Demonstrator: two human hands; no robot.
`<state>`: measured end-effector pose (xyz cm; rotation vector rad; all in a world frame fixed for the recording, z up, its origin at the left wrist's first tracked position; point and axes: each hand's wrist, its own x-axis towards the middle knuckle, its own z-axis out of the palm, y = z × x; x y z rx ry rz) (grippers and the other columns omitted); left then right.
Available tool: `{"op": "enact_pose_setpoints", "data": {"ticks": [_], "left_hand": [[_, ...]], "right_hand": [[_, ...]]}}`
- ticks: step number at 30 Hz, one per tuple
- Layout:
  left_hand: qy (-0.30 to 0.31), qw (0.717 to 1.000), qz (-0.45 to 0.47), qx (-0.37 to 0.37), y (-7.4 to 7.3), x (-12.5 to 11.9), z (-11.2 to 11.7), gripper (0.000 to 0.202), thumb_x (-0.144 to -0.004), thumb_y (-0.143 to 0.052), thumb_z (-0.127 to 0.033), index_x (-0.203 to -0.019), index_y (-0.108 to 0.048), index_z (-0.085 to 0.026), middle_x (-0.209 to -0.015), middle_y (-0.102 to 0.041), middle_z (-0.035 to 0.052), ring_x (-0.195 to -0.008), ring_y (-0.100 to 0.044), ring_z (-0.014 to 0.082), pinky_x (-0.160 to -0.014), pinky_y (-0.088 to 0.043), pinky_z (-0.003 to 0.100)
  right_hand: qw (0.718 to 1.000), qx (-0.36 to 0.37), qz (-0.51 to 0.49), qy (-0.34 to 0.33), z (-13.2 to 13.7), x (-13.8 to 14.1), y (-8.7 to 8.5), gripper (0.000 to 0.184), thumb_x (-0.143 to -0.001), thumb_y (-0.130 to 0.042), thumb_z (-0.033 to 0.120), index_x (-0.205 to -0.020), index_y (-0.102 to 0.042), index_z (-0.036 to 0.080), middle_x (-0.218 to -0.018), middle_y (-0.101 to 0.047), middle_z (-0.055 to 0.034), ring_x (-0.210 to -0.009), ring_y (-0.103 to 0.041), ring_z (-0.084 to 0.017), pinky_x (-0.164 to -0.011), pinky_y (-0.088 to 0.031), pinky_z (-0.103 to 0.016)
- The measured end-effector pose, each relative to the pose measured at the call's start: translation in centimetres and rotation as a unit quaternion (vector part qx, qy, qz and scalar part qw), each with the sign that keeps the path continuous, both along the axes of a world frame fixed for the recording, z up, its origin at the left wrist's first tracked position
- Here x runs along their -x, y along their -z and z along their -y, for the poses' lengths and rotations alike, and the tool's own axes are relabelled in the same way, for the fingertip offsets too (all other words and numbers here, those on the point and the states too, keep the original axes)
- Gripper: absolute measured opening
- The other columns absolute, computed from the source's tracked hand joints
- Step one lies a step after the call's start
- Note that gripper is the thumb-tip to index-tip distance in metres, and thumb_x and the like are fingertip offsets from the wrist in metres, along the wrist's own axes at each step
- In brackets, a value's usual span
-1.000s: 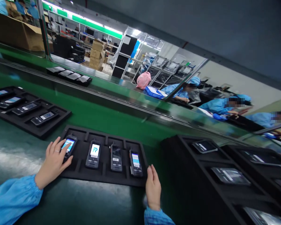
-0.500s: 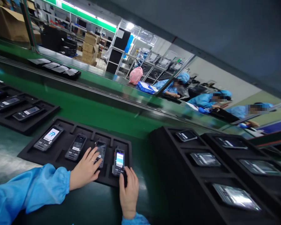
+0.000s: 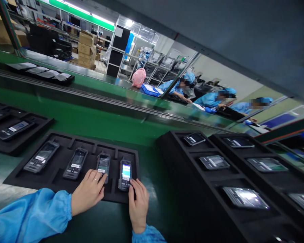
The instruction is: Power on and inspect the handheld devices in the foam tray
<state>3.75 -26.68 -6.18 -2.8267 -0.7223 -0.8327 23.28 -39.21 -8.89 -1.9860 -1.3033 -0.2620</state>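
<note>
A black foam tray [image 3: 12, 182] in front of me holds a row of handheld phones. The leftmost phone [image 3: 44, 153] and the second phone [image 3: 77, 162] have dark screens with a white label. My left hand [image 3: 87, 192] rests its fingertips on the lower part of the third phone [image 3: 103, 162], partly covering it; the fingers are loosely bent and do not grasp it. The rightmost phone [image 3: 126, 170] has a lit blue-and-white screen. My right hand [image 3: 138, 204] touches its lower right corner with fingers and thumb apart.
Another foam tray [image 3: 43, 130] with phones lies at the left. Tall black foam trays [image 3: 167, 168] with several phones stand at the right. Beyond a rail are cartons [image 3: 86, 50], a pink object [image 3: 138, 77] and several people in blue caps [image 3: 190, 78].
The leftmost phone's screen went from a lit logo to dark. My left hand has drawn its spread fingers together and down the third phone. My right hand stays by the rightmost phone.
</note>
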Motion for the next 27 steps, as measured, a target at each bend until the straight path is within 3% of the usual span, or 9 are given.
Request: {"op": "enact_pose_setpoints", "data": {"ticks": [15, 27], "left_hand": [[-0.001, 1.0, -0.023, 0.021, 0.53, 0.07, -0.01, 0.04, -0.082, -0.058, -0.024, -0.119, -0.065, -0.012, -0.095, -0.063, 0.0093, -0.095, -0.052, 0.0258, -0.094, -0.041, 0.043], [-0.016, 0.997, -0.068, 0.013, 0.22, -0.24, 0.41, 0.04, -0.087, -0.043, -0.017, -0.117, -0.069, -0.015, -0.097, -0.068, 0.0092, -0.098, -0.057, 0.026, -0.096, -0.043, 0.043]], "right_hand": [[1.0, -0.012, 0.022, -0.019, 0.13, -0.43, 0.33, 0.023, -0.095, -0.05, 0.03, -0.103, -0.07, 0.024, -0.104, -0.075, -0.0065, -0.101, -0.068, -0.027, -0.086, -0.054, -0.049], [1.0, 0.003, 0.013, 0.013, -0.62, 0.18, -0.45, 0.024, -0.094, -0.052, 0.033, -0.083, -0.07, 0.024, -0.096, -0.075, -0.0059, -0.097, -0.068, -0.027, -0.086, -0.052, -0.047]]}}
